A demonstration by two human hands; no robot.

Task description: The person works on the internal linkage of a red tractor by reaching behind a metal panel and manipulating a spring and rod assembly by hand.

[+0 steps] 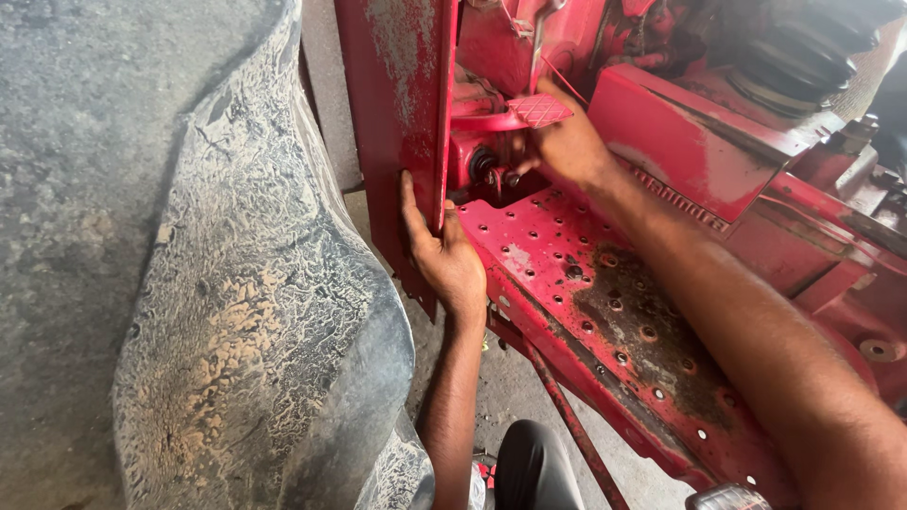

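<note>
Two hands work on one red machine: my left hand has its grip clamped on the lower edge of one upright red panel, fingers wrapped behind it. My right hand reaches under one red cross-hatched pedal, fingers curled at a dark fitting; whether they pinch it I cannot tell. Below lies one perforated red footplate, beside one big muddy tyre.
</note>
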